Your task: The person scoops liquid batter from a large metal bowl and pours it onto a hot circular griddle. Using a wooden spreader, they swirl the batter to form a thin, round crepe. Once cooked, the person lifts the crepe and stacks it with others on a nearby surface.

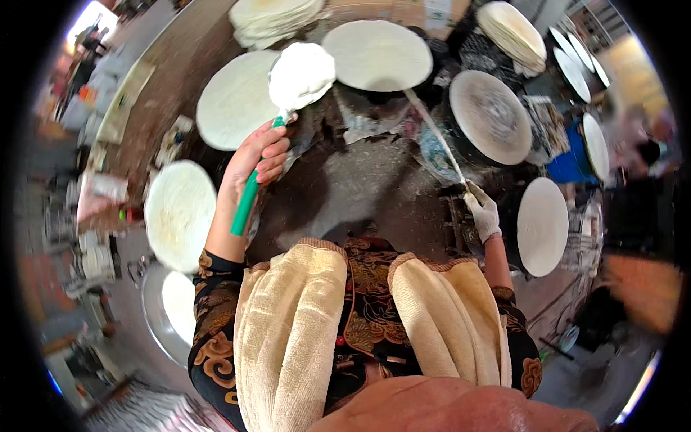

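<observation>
Head view, left fingers wrapped round green ladle

- I see the bare left hand gripping the green plastic handle of a ladle, bowl raised and loaded with white batter, above the gap between two griddles.
- The right hand, in a white glove, holds one end of a thin pale stick; its far tip reaches the edge of the round flat griddle carrying a white sheet.
- A dark round griddle with a thin grey smear sits just right of the stick.
- More white discs ring the worker: upper left, left, right.
- A stack of finished pale sheets lies at the top edge; another stack lies top right.
- Cream towels are draped over both shoulders.
</observation>
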{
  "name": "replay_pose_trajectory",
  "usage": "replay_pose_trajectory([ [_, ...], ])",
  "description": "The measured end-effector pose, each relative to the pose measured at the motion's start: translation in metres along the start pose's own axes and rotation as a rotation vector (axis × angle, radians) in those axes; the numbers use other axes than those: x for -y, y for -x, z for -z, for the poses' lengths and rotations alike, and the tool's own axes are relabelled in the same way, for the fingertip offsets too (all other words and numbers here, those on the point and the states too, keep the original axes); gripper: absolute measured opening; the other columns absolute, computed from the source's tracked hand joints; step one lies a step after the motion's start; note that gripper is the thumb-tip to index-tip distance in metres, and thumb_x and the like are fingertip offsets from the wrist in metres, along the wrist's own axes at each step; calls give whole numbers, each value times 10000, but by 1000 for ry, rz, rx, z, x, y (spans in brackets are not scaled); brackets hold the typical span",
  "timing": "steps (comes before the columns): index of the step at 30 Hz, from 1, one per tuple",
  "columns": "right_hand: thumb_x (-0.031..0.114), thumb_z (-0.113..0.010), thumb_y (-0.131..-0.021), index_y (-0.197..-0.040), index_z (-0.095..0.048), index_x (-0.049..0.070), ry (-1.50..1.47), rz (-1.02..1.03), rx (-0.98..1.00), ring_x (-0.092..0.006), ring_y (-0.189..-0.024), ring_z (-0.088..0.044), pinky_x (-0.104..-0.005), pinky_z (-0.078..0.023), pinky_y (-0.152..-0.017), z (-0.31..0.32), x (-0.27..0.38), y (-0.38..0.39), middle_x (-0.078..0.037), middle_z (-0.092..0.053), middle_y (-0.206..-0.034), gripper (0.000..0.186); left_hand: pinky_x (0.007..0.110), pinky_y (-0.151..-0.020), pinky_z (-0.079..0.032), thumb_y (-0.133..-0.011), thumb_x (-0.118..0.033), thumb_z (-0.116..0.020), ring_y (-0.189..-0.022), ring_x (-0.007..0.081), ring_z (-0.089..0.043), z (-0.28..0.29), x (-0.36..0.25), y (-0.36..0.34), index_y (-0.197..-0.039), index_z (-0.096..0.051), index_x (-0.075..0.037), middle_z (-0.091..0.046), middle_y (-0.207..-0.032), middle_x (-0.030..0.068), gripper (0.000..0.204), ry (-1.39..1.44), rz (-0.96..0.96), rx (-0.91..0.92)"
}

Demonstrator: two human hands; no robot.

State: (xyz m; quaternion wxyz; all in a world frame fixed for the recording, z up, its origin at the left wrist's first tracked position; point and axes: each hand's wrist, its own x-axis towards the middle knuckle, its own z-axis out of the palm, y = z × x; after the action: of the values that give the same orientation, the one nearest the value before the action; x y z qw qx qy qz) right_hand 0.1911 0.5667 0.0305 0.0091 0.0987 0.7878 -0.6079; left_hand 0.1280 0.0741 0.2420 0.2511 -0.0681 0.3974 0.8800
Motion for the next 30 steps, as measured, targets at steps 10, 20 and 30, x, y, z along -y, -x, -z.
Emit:
replay_pose_trajectory([
  [10,440,-527,-930,-1135,-559,85,-1267,-414,70,-134,-465,-481,-288,-387,-413,-76,-10,-43,-58,-602,-715,412,172,-306,-273,-969,-106,-455,-388,24,-323,-90,119,-322,-1018,-476,-70,-375,-579,-60,64,-219,677,329],
  [20,414,-498,-957,-1114,-514,153,-1159,-338,-781,-100,-463,-407,-240,-316,-381,12,-80,-165,-40,-547,-710,304,225,-330,-314,-942,-171,-522,-390,39,-370,-206,292,-610,-780,-406,-136,-401,-548,-70,202,-592,1091,799],
  [30,345,-602,-896,-1262,-595,125,-605,-669,-1224,-73,-574,-503,-228,-444,-530,-16,-84,-191,-14,-622,-782,428,276,-375,-366,-899,-189,-550,-429,92,-442,-233,370,-691,-1125,-538,-97,-463,-614,-19,244,-990,419,860],
])
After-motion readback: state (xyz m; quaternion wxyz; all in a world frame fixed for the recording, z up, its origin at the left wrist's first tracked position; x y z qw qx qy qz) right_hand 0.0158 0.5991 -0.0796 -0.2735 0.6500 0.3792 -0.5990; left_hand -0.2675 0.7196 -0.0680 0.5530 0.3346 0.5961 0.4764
